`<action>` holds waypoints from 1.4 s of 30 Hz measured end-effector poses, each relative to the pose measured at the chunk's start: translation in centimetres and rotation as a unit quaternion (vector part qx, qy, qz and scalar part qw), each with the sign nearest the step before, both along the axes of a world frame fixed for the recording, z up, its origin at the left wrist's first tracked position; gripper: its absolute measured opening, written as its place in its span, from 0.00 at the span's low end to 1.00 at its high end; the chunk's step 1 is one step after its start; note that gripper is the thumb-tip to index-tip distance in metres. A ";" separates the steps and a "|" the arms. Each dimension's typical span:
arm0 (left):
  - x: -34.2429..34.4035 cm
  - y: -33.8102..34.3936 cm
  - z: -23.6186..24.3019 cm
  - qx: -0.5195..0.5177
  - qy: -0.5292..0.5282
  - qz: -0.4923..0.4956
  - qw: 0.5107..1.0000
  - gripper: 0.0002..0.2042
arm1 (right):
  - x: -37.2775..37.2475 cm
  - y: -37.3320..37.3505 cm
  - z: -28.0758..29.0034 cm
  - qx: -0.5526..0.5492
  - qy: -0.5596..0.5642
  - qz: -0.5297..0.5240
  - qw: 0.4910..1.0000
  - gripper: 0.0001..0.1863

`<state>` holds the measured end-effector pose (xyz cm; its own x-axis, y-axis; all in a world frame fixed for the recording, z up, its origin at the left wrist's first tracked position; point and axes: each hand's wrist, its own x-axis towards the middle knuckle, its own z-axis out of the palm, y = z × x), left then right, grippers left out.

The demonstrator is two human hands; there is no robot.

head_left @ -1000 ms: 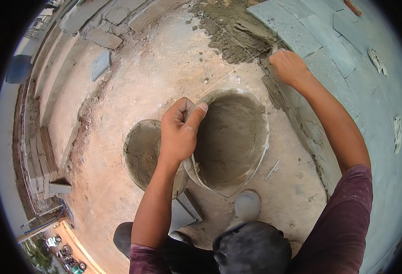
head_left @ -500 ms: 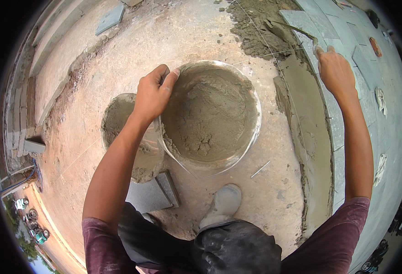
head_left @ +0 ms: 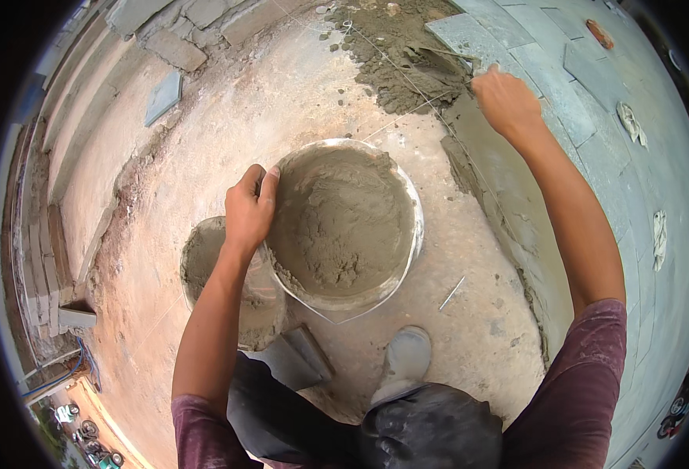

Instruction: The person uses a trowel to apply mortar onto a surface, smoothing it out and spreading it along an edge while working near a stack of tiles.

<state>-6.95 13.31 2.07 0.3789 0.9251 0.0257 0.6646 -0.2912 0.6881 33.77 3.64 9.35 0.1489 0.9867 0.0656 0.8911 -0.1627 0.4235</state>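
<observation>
Head view, only one. Left hand (head_left: pixel 249 207) fingers clamped over the rim of the round metal pan of wet grey mortar (head_left: pixel 340 223), grip at the pan's 9 o'clock. Since half a second ago the pan sits lower and more central in frame, and looks tilted, its near rim up, mortar face turned toward the camera. A second ago the hand was closed above the rim; now it is carrying the load. Read: pan is lifted or being tipped, not resting flat.

Second, emptier mortar-smeared round pan (head_left: pixel 231 285) lies just beside it at 8 o'clock, partly under the left forearm.

Right hand (head_left: pixel 507 98) is at 1 o'clock of the full pan, well apart, fingers curled together; cannot tell what they hold, if anything. It sits at the edge of the loose pile of dark grey mortar (head_left: pixel 403 59) where that meets the laid grey stone paving slabs (head_left: pixel 532 55). It has drifted left toward the pile since half a second ago.

Grey shoe (head_left: pixel 405 356) at 6 o'clock, near the pan.
</observation>
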 end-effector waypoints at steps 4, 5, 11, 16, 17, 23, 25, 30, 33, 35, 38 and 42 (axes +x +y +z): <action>0.0 -0.3 0.1 0.021 0.017 0.013 1.000 0.19 | -0.3 0.5 -2.0 -0.077 0.021 0.006 0.997 0.08; -0.1 -0.4 0.2 0.022 0.023 0.018 0.999 0.19 | -0.3 0.0 -0.5 -0.069 0.031 -0.015 0.997 0.08; -0.2 0.0 0.0 0.027 -0.004 0.012 1.000 0.19 | -1.9 2.3 1.5 0.048 0.164 -0.062 0.983 0.12; 0.2 -0.1 0.3 0.015 -0.006 0.010 1.000 0.20 | -0.9 4.3 -1.3 0.053 0.319 -0.131 0.937 0.18; 0.2 -0.2 0.3 0.010 -0.002 0.011 1.000 0.20 | -0.2 3.9 -1.6 0.051 0.339 -0.132 0.930 0.18; 0.0 -0.2 0.1 0.012 -0.020 0.016 1.000 0.19 | 1.8 4.3 -4.6 -0.001 0.248 -0.125 0.961 0.18; -0.2 -0.2 -0.1 0.011 -0.023 0.015 1.000 0.19 | 2.4 4.8 -5.7 -0.007 0.237 -0.110 0.965 0.18; -0.1 -0.2 -0.2 0.009 -0.033 0.010 0.999 0.19 | 5.5 7.7 -8.1 0.019 0.263 -0.130 0.956 0.20; -0.4 0.0 -0.4 0.007 -0.031 0.010 0.999 0.19 | 6.0 9.3 -7.7 0.019 0.291 -0.125 0.948 0.23; -0.3 0.1 -0.3 0.014 -0.025 0.015 0.999 0.19 | 5.4 9.9 -6.9 -0.025 0.331 -0.172 0.928 0.24; 0.2 0.0 0.0 0.025 -0.001 0.007 1.000 0.20 | 7.4 9.3 -5.6 -0.043 0.348 -0.176 0.920 0.25; 0.1 -0.1 0.1 0.019 0.003 0.026 0.999 0.20 | 6.2 6.0 -2.4 -0.050 0.428 -0.251 0.867 0.25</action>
